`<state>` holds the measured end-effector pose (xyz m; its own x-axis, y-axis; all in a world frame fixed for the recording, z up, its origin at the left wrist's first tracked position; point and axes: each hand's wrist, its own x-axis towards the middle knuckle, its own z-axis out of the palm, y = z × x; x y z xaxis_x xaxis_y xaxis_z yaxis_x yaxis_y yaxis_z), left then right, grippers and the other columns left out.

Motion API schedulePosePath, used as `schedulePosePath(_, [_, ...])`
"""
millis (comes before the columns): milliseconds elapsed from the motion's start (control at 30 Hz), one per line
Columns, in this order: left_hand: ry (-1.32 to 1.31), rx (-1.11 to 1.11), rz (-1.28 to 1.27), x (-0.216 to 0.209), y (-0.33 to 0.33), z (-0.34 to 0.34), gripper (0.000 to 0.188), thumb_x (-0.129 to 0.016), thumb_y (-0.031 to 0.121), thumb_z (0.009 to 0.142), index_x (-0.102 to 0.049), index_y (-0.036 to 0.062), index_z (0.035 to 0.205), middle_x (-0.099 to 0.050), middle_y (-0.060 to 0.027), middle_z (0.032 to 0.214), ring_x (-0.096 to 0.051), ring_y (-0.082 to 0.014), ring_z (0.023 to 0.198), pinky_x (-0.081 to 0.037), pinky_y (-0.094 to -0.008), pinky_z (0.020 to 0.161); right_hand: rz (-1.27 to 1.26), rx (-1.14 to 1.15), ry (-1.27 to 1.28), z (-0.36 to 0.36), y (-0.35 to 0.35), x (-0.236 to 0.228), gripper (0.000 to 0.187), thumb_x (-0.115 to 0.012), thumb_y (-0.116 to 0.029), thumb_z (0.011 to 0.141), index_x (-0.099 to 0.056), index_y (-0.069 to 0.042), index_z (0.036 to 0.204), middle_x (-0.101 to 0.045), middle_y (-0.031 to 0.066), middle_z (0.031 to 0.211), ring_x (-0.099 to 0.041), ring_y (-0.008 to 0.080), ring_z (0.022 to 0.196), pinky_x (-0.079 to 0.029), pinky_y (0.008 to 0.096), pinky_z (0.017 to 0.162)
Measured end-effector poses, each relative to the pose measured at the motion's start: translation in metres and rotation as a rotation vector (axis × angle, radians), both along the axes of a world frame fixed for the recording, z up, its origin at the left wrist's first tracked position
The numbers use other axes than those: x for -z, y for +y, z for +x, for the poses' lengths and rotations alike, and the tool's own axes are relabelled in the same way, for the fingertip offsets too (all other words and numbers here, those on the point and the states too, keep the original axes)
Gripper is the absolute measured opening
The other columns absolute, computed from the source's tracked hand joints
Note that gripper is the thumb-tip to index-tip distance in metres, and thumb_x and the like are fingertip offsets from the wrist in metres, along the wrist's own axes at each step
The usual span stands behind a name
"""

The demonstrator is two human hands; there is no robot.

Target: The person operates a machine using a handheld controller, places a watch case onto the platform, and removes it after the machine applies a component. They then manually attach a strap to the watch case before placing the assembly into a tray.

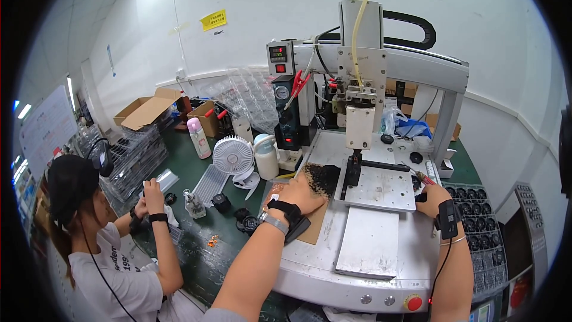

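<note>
My left hand (300, 196) reaches to the near left edge of a heap of small black parts (322, 179) on a brown cardboard sheet (312, 230). Its fingertips bend down out of sight, so its grip is hidden. My right hand (433, 201) is closed at the right edge of the flat metal platform (390, 192), with a small black part (420, 198) at its fingers. A tool with a red tip (425, 178) lies just beyond that hand. Above the platform stands the machine's head (360, 126), a black fixture (353, 174) below it.
To the left, a co-worker (113, 250) handles something small. A white fan (233, 156), a pump bottle (266, 158) and a glass bottle (193, 204) stand on the green table. Trays of round black parts (471, 214) lie at the right. A red button (413, 302) sits on the machine's front.
</note>
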<state>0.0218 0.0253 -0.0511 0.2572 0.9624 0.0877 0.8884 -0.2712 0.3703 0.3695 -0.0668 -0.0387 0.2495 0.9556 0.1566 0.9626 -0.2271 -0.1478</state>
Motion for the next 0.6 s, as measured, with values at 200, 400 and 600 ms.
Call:
schedulePosePath(200, [0.015, 0.000, -0.106, -0.011, -0.004, 0.001, 0.103, -0.066, 0.057, 0.068, -0.022, -0.0066, 0.136, -0.046, -0.0323, 0.124, -0.048, -0.0422, 0.115, -0.036, -0.0415, 0.101, -0.005, 0.006, 0.004, 0.000, -0.001, -0.001, 0.040, -0.071, -0.034, 0.062, -0.067, 0.001, 0.083, -0.065, 0.0196, 0.080, -0.063, 0.0324, 0.079, -0.051, 0.0375, 0.074])
schedulePosePath(400, [0.004, -0.005, -0.014, -0.008, -0.007, 0.004, 0.087, -0.069, 0.053, 0.068, -0.038, -0.0094, 0.121, -0.049, -0.0318, 0.115, -0.053, -0.0415, 0.107, -0.044, -0.0410, 0.093, 0.018, 0.001, 0.005, 0.002, -0.002, 0.000, 0.040, -0.072, -0.033, 0.063, -0.067, 0.000, 0.083, -0.065, 0.0196, 0.080, -0.063, 0.0325, 0.079, -0.051, 0.0377, 0.074])
schedulePosePath(600, [0.000, -0.003, -0.025, -0.010, -0.008, 0.003, 0.085, -0.069, 0.051, 0.069, -0.038, -0.0091, 0.120, -0.049, -0.0324, 0.115, -0.052, -0.0422, 0.107, -0.043, -0.0412, 0.093, 0.015, -0.002, 0.005, 0.001, -0.001, 0.001, 0.039, -0.072, -0.033, 0.063, -0.067, 0.000, 0.082, -0.065, 0.0196, 0.079, -0.063, 0.0326, 0.078, -0.051, 0.0380, 0.073])
